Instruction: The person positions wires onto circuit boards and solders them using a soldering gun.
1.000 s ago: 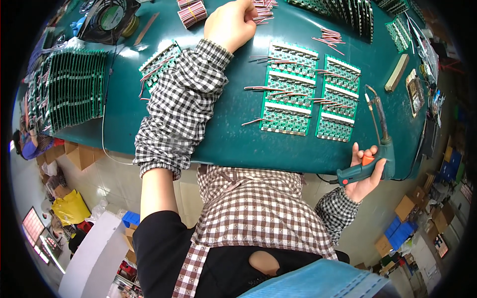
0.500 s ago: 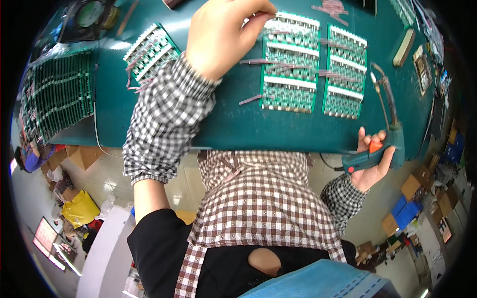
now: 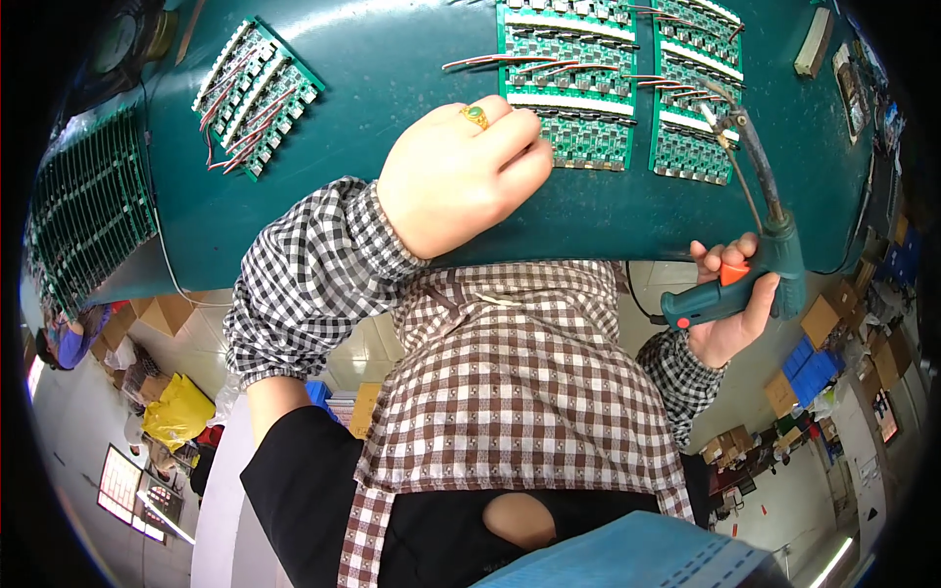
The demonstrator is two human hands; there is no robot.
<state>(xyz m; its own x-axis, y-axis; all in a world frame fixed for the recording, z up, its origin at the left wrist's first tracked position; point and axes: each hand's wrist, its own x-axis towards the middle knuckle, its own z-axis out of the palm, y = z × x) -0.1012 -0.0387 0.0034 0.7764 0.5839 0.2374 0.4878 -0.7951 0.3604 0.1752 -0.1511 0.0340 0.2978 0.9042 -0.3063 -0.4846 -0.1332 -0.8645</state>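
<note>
My left hand [image 3: 466,176], with a ring on one finger, is closed at the near left corner of the middle circuit board panel [image 3: 569,98]. Its curled fingers hide whatever may be pinched in them. The green panel has white connector rows, and thin red, black and white wires lie across it. Beside it on the right lies a second circuit board panel [image 3: 694,147], also wired. My right hand [image 3: 730,328] is wrapped round a green soldering gun [image 3: 784,255] with an orange trigger. The gun's metal tip [image 3: 720,122] stands over or in front of the right panel.
A smaller wired circuit board [image 3: 257,98] lies tilted on the green table [image 3: 372,88] at left. Several boards stand in a row [image 3: 93,211] at the far left edge. A pale bar [image 3: 813,42] lies at the far right. A black cord [image 3: 639,294] leads from the gun.
My left hand has come nearer, from the far edge of the middle panel to its near left corner. The soldering gun's tip now overlaps the right panel in view. The whole view has shifted.
</note>
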